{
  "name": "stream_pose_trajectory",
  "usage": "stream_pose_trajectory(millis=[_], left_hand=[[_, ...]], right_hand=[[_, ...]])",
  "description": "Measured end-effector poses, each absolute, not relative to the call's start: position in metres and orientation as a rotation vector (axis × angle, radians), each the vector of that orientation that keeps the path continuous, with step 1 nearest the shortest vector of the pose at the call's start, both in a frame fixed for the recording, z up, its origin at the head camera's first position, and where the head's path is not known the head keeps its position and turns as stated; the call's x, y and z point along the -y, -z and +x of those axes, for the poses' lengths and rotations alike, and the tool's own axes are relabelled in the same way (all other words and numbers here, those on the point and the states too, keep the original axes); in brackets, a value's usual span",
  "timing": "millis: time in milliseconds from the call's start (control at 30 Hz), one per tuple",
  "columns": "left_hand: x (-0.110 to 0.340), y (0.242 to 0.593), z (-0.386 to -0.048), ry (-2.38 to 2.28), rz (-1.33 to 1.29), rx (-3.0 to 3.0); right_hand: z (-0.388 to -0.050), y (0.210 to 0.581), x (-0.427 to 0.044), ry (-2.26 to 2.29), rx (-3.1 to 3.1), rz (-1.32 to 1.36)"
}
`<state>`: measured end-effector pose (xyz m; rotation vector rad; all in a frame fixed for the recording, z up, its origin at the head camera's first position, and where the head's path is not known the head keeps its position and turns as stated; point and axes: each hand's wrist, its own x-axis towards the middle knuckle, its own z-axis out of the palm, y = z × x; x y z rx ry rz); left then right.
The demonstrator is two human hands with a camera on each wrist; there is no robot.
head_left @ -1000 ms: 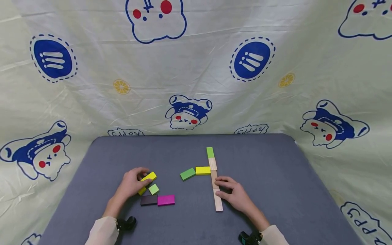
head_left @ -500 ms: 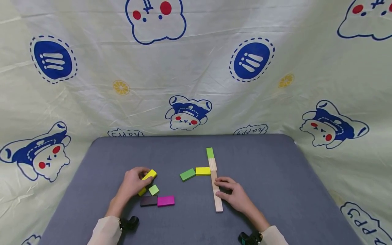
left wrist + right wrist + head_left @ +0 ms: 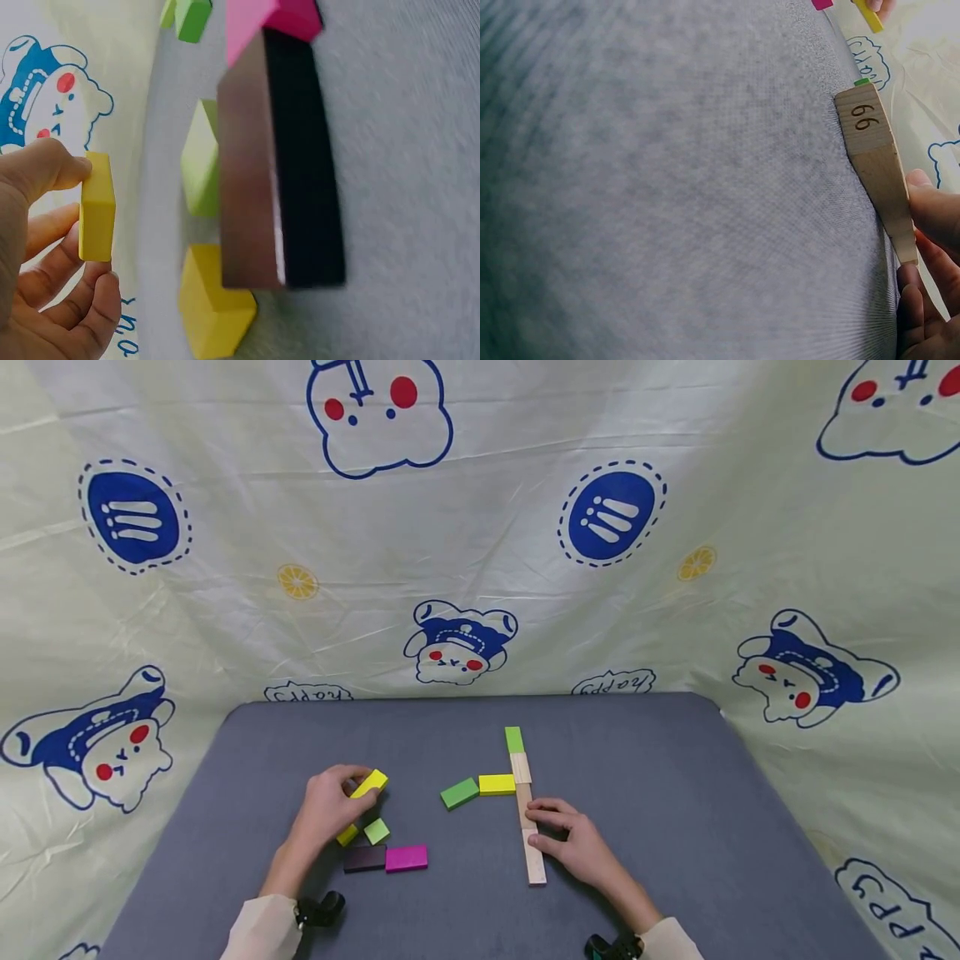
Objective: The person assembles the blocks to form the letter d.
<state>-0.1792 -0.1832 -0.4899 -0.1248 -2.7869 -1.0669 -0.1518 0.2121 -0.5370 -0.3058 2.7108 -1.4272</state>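
Note:
The left hand (image 3: 327, 806) pinches a yellow block (image 3: 370, 783) between thumb and fingers; the left wrist view shows this yellow block (image 3: 97, 206) held clear of the table. Below it lie a second yellow block (image 3: 347, 835), a light green block (image 3: 377, 831), and a dark block (image 3: 365, 859) end to end with a magenta one (image 3: 407, 858). The right hand (image 3: 581, 847) touches the right side of a row of wooden blocks (image 3: 534, 860), fingers bent and fingertips against it. In the right wrist view, the nearest wooden block (image 3: 877, 165) bears the number 66.
A green block (image 3: 514, 740) tops the wooden row. Left of the row, a yellow block (image 3: 497, 785) touches it, with a slanted green block (image 3: 459, 794) at its other end. The grey table (image 3: 637, 735) backs onto a printed curtain (image 3: 510, 527).
The left hand has raised its yellow block and moved slightly right, away from the second yellow block. The right hand stays at the wooden row. The head view has tilted up slightly.

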Motion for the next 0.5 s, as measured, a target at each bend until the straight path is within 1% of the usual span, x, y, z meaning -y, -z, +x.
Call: stream_pose_trajectory(millis=[300, 500], left_hand=[[0.173, 0.482, -0.176, 1.117, -0.111, 2.74], [0.164, 0.484, -0.173, 1.112, -0.136, 2.693]], right_hand=[[-0.153, 0.537, -0.213, 1.423, -2.698, -0.308], [-0.153, 0.538, -0.213, 1.425, -2.72, -0.334]])
